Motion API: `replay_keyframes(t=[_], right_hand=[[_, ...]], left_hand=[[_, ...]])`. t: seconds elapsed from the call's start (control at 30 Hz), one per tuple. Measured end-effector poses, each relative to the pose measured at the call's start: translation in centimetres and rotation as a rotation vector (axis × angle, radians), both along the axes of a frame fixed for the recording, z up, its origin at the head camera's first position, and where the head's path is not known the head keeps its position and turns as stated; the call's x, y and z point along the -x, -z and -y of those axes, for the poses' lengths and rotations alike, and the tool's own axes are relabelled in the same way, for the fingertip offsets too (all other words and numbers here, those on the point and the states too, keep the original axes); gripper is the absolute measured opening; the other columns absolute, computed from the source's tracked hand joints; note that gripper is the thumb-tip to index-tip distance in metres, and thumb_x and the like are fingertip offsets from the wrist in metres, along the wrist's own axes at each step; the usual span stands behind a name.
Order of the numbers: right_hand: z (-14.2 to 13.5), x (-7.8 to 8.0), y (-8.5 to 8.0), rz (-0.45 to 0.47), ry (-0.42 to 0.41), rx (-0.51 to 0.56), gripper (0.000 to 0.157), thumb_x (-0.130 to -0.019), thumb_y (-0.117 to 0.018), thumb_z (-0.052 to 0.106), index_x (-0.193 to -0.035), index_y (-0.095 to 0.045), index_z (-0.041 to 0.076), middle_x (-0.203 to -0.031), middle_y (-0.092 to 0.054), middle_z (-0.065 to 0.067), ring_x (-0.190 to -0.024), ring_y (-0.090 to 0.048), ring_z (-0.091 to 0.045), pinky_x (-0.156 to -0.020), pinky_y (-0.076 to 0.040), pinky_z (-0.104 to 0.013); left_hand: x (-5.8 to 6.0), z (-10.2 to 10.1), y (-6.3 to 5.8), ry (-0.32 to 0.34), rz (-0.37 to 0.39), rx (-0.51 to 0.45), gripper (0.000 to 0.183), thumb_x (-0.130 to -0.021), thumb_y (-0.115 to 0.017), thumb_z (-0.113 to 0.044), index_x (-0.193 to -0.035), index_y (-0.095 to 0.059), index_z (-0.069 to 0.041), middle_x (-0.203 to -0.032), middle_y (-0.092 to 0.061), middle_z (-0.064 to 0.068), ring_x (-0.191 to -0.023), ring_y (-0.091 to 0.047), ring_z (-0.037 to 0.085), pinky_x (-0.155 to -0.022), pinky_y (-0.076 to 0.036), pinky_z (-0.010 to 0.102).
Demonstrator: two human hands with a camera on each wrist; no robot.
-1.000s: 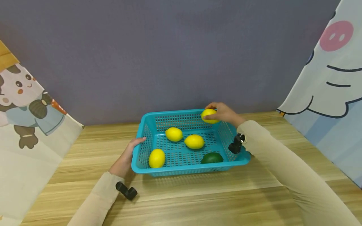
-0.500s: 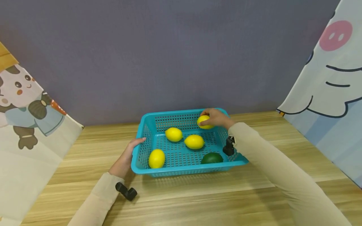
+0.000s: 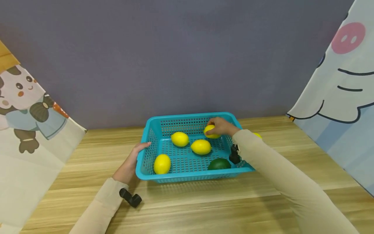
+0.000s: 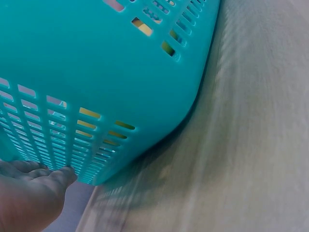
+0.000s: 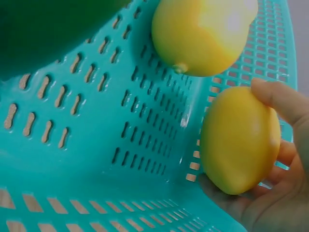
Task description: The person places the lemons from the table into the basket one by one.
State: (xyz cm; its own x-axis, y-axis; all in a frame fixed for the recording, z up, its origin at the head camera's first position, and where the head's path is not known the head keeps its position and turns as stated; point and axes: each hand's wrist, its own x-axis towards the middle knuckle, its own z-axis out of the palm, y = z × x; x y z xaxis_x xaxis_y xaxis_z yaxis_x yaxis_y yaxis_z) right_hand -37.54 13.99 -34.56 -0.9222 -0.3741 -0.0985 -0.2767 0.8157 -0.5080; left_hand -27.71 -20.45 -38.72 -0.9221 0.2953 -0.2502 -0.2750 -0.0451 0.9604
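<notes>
A blue-green plastic basket [image 3: 187, 175] with slotted walls stands on the table. My right hand [image 3: 220, 126] is inside its far right corner and holds a lemon [image 3: 210, 132]; in the right wrist view the thumb lies across one side of that lemon [image 5: 240, 140] and the fingers curve behind it. Three more lemons lie in the basket: one back left [image 3: 179, 139], one central [image 3: 201, 147], one front left [image 3: 162, 164]. A dark green oval fruit [image 3: 219, 163], kind unclear, sits at the front wall. My left hand [image 3: 130, 161] grips the left rim, a fingertip over the edge.
A bit of a yellow object [image 3: 257, 135] shows behind the right sleeve, right of the basket; most of it is hidden. The wooden table [image 3: 190, 208] ends at a grey wall [image 3: 187, 65]. Cartoon-printed panels [image 3: 342, 94] flank both sides.
My right hand has moved lower and slightly left into the basket, carrying the lemon. A yellow edge has come into sight behind the right sleeve. The left hand has stayed put.
</notes>
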Motion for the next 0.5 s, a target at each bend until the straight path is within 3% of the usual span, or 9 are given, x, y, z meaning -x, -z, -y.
replay_keyframes(t=[0.5], right_hand=[[0.46, 0.16, 0.63, 0.078, -0.027, -0.088, 0.054, -0.085, -0.068, 0.026, -0.124, -0.053, -0.007, -0.114, -0.059, -0.018, -0.091, -0.052, -0.024, -0.076, -0.046, -0.033]], left_hand=[[0.26, -0.01, 0.09, 0.023, -0.031, -0.004, 0.063, -0.094, -0.037, -0.033, -0.149, -0.014, -0.013, -0.137, -0.034, 0.020, -0.115, -0.044, 0.027, -0.091, -0.044, 0.038]])
